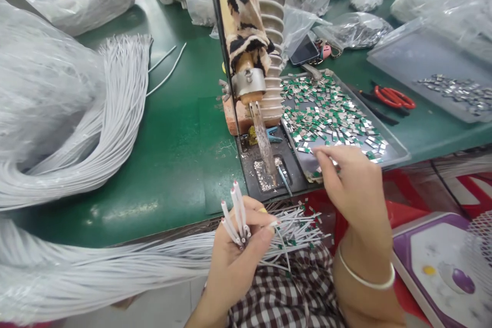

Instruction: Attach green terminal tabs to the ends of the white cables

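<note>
My left hand is closed around several short white cable ends that stick up from the fist. Between its thumb and forefinger another white cable tip points to the right. My right hand is over the near edge of a shallow clear tray, thumb and forefinger pinched together; what they hold, if anything, is too small to name. Small green-and-silver circuit boards lie scattered in that tray. A soldering iron is clamped with its tip angled down onto a black solder-spattered plate.
A long bundle of white cables crosses at the front, its right ends bearing small boards. More cables lie at left. A ribbed hose stands behind the iron. Red-handled pliers, another tray and a white-and-purple fan are at right.
</note>
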Demonstrator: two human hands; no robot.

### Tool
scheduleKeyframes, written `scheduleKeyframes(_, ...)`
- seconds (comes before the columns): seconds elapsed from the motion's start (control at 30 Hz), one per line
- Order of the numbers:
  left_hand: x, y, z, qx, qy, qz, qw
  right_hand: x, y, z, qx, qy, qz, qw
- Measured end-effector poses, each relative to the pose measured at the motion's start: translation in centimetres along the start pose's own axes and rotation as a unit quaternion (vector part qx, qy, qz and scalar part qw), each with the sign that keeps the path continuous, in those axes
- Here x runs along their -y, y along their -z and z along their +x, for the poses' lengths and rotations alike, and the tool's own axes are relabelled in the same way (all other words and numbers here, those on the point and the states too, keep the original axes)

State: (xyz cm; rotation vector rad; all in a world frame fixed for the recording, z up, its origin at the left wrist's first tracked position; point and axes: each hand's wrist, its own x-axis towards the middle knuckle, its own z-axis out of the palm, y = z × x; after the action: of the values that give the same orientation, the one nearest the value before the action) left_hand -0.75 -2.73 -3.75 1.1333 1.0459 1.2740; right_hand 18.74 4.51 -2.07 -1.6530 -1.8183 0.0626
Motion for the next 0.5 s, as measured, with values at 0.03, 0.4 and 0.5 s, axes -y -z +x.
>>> scheduleKeyframes(0.03,0.0,0.0,0.0,-0.003,0.0,-0.006,1.0,-0.9,-0.6,0.7,0.016,-0.01,-0.074,0.997)
scheduleKeyframes(0.4,-0.7,-0.5,0.5,-0.042,0.072,0.002,0.997,-2.4,-0.5,0.5,0.017,0.023,-0.052,0.998)
scheduleKeyframes(0.5,-0.8,-0.7,0.6,-0.059,0.077,-0.022,0.995,-1.7,-0.3,0.2,-0.033,-0.007,0.003,0.999)
